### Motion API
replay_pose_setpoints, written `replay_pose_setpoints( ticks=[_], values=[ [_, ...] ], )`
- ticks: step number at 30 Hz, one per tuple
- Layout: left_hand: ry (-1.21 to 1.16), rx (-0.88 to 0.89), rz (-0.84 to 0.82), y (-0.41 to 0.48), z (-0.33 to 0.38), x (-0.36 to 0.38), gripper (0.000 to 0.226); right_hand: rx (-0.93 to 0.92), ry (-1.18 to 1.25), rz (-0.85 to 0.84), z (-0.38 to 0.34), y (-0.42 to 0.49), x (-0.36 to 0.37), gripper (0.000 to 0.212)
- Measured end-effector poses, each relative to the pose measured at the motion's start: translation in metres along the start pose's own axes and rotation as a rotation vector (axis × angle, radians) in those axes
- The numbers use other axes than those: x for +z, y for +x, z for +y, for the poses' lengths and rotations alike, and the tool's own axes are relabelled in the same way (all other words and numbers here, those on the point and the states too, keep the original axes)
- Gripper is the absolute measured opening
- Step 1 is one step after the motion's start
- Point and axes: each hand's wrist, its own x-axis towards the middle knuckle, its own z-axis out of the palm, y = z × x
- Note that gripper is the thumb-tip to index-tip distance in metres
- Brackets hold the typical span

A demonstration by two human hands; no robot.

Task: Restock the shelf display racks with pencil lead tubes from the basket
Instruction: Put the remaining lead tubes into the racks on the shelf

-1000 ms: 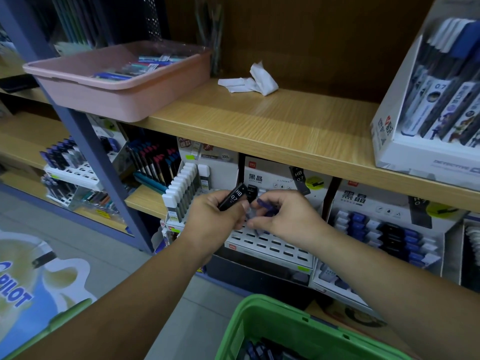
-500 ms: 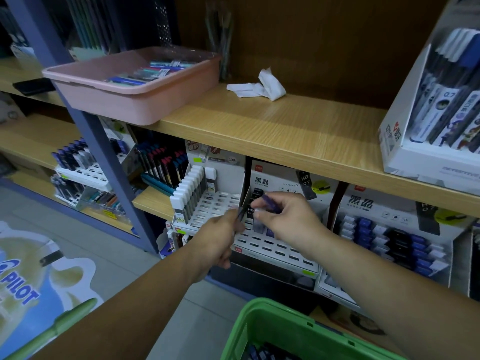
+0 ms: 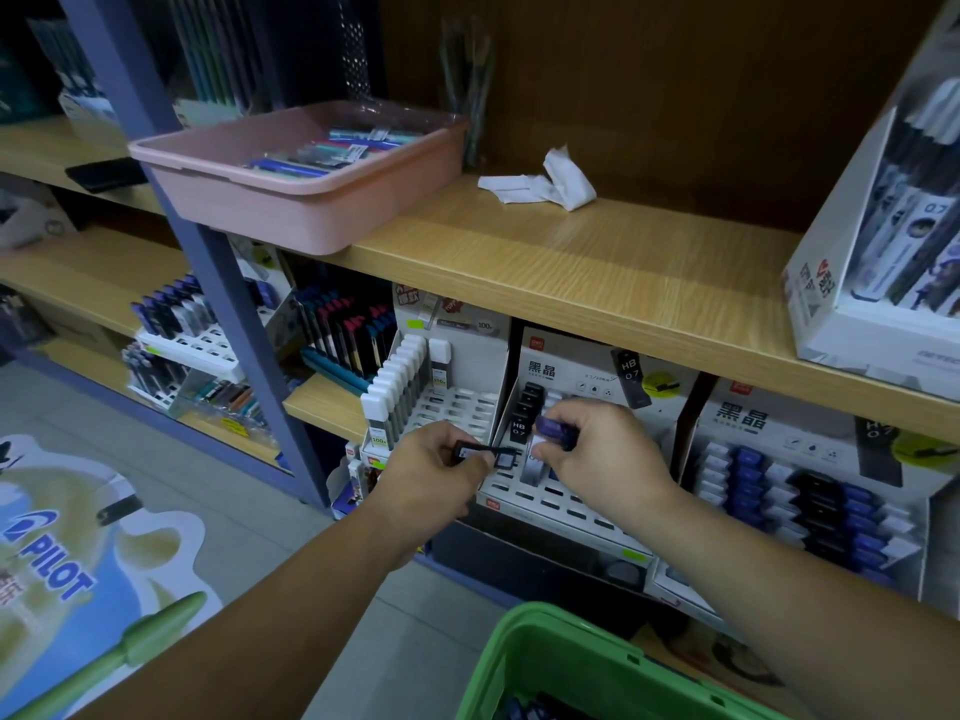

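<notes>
Tray (image 3: 291, 200) on shelf (image 3: 597, 283); display rack (image 3: 561, 506) below; basket (image 3: 571, 662) nearest

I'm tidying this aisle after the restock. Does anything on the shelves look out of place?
Yes. A crumpled white paper lies loose on the upper wooden shelf, right of the pink tray; it looks like litter, not stock. The tray also overhangs the shelf's front edge.

Left hand (image 3: 434, 467), right hand (image 3: 602, 452) and forearms (image 3: 270, 610) are bare.
</notes>
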Motion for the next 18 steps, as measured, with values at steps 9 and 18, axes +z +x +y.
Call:
replay_pose_setpoints(
  ticks=[9,18],
  values=[
    [-0.296,-0.116,0.012,-0.004,0.009,-0.002,0.01,0.019,-0.085,-0.186,-0.003,0.005,-0.001,0.031],
    [-0.506,-0.181,-0.155,-0.009,0.012,-0.003,0.029,0.135,0.475,-0.154,-0.026,0.002,-0.022,0.012]
  ],
)
